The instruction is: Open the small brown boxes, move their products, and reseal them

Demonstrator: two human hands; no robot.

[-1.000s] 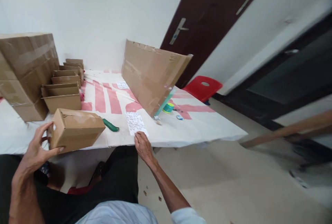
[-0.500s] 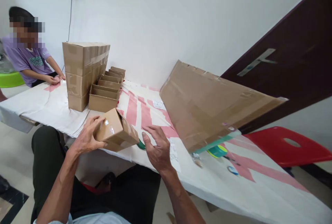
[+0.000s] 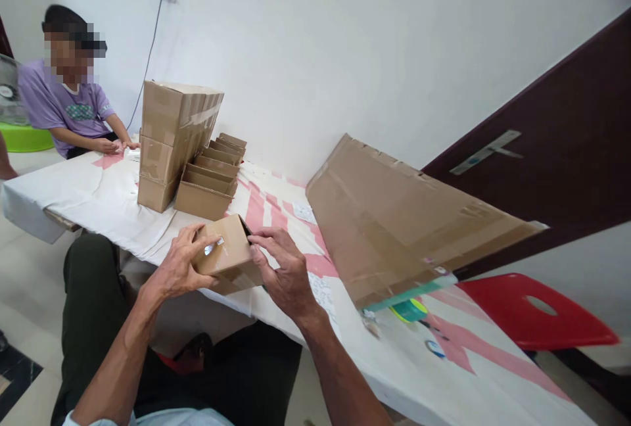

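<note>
A small cardboard box point(image 3: 227, 248) is held tilted above the front edge of the table, with a shiny label on its upper face. My left hand point(image 3: 181, 264) grips its left end, thumb below and fingers over the top. At the right end, my right hand point(image 3: 286, 273) touches the box, its fingertips at a dark gap along the edge and its thumb against the end face. Part of that end is hidden behind the fingers. Behind the box stands a row of open cardboard boxes point(image 3: 202, 200), beside a stack of closed boxes point(image 3: 162, 114).
A large cardboard sheet point(image 3: 389, 222) leans on the right. Near it lie a green and yellow tape roll point(image 3: 410, 310) and a small blue roll point(image 3: 434, 348) on the cloth-covered table point(image 3: 394, 367). A red chair point(image 3: 572, 321) is beyond. Another person point(image 3: 73, 114) sits far left.
My right hand has moved left to the box and now touches its right end. My left hand keeps its grip. The whole view has shifted slightly.
</note>
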